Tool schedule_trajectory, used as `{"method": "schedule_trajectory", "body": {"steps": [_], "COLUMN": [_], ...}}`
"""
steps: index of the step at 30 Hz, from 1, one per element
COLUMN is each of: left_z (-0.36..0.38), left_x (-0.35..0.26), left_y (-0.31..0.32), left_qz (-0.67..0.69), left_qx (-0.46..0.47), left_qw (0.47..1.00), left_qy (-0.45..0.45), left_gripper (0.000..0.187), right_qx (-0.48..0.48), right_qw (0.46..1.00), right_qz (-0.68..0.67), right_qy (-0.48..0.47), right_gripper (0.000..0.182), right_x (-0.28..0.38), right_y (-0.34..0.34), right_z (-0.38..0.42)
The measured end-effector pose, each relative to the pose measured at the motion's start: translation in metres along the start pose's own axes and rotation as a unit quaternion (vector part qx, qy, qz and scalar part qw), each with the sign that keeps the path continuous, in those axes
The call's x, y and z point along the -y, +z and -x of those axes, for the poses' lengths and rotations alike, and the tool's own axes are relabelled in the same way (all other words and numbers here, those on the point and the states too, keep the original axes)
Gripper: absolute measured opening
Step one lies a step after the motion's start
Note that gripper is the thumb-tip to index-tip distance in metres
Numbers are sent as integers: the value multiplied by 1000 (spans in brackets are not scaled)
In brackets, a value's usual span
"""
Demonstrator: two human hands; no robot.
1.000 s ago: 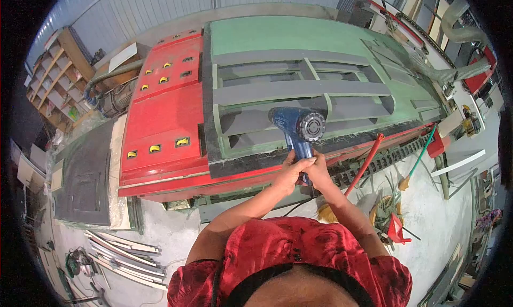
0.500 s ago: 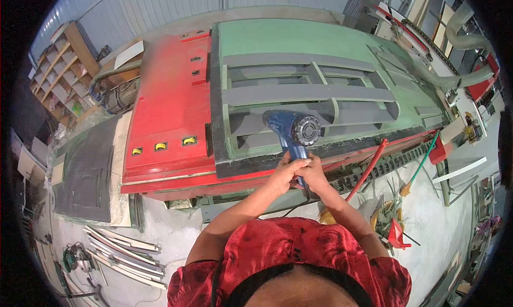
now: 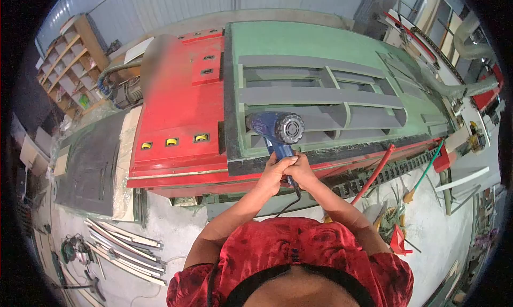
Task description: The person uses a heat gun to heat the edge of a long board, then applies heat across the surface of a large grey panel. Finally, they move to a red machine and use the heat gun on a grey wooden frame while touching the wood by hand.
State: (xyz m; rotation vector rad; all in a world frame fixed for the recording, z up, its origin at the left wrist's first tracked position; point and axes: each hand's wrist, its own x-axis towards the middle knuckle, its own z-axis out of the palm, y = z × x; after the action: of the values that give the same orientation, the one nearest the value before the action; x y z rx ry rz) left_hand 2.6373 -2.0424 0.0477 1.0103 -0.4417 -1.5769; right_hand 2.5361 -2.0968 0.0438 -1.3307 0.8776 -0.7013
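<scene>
A blue heat gun (image 3: 271, 130) hangs over the near left part of a grey slatted frame (image 3: 320, 96). Its round vented rear end faces up towards me, and its nozzle end lies to the left over the frame. My left hand (image 3: 277, 172) is wrapped round the handle from the left. From the right, my right hand (image 3: 301, 169) closes on the same handle, fingers overlapping the left ones. A dark cord (image 3: 295, 197) runs down from the handle's bottom. The frame, with curved dividers between its slats, lies on a green bed (image 3: 299, 37).
A red machine surface (image 3: 176, 109) with yellow-marked recesses adjoins the bed. Left of it lie dark panels (image 3: 88, 168); strips (image 3: 125, 248) are on the floor. A red pole (image 3: 377, 173) leans at the bed's front edge, near a cable chain (image 3: 352, 187). A hose (image 3: 462, 88) runs at right.
The heat gun, in both hands, has moved left over the slatted frame towards its left end. The whole view has shifted slightly. Both hands keep their grip on the handle.
</scene>
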Motion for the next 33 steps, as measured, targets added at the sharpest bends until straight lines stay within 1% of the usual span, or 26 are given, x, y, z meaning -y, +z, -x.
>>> {"method": "schedule_trajectory", "body": {"steps": [2, 4, 7, 8, 9, 11, 12, 13, 15, 16, 17, 18, 19, 20, 22, 24, 25, 27, 29, 30, 33], "left_z": [-1, -2, 3, 9, 14, 25, 36, 42, 54, 65, 77, 90, 104, 119, 146, 165, 171, 181, 195, 199, 205], "left_x": [3, 5, 2, -1, -3, -9, -16, -25, -44, -62, -81, -99, -118, -135, -158, -164, -165, -168, -172, -173, -175], "left_y": [3, 5, 2, 0, -4, -15, -18, -22, -30, -20, -8, 3, 16, 27, 41, 56, 60, 64, 66, 66, 64], "left_qz": [-3, 0, -58, -98, -103, -163, -191, -193, -252, -281, -276, -270, -275, -280, -321, -298, -298, -309, -333, -355, -341], "left_qx": [12, 1, 39, 61, 67, 124, 110, 109, 161, 152, 164, 173, 195, 216, 227, 215, 213, 208, 198, 189, 183], "left_qw": [1000, 1000, 997, 992, 991, 976, 973, 973, 954, 940, 928, 910, 884, 854, 784, 753, 753, 689, 692, 695, 707], "left_qy": [-10, 23, -32, -54, -60, -76, -64, -68, 32, 116, 190, 263, 323, 381, 481, 546, 546, 622, 610, 596, 592], "left_gripper": [44, 44, 42, 48, 48, 52, 40, 40, 24, 7, 7, 8, 12, 15, 25, 31, 31, 34, 33, 32, 29], "right_qx": [-22, -1, -9, -22, -20, -17, -46, -75, -130, -157, -182, -203, -217, -234, -258, -276, -294, -304, -337, -334, -332], "right_qw": [1000, 1000, 999, 999, 999, 999, 998, 997, 991, 987, 981, 975, 972, 969, 962, 956, 950, 946, 931, 932, 935], "right_qz": [6, 13, -43, -47, -43, -40, -34, -28, -18, -39, -59, -89, -85, -86, -84, -94, -105, -108, -127, -127, -113], "right_qy": [-2, -2, 5, 6, -6, -16, -19, -19, -9, -17, -26, -8, 2, -2, -10, 11, 29, 33, 61, 60, 45], "right_gripper": [34, 34, 35, 35, 35, 35, 33, 30, 38, 39, 39, 39, 35, 33, 29, 29, 28, 28, 28, 28, 29], "right_x": [-1, 1, 13, 11, 7, 2, 1, 0, -5, -6, -7, -11, -12, -12, -18, -23, -25, -38, -43, -45, -50], "right_y": [-4, -5, -8, -15, -23, -39, -48, -58, -76, -81, -85, -88, -90, -89, -88, -85, -83, -83, -80, -79, -81], "right_z": [2, 6, 22, 28, 35, 51, 63, 74, 92, 100, 105, 111, 116, 120, 124, 122, 120, 112, 103, 99, 89]}}
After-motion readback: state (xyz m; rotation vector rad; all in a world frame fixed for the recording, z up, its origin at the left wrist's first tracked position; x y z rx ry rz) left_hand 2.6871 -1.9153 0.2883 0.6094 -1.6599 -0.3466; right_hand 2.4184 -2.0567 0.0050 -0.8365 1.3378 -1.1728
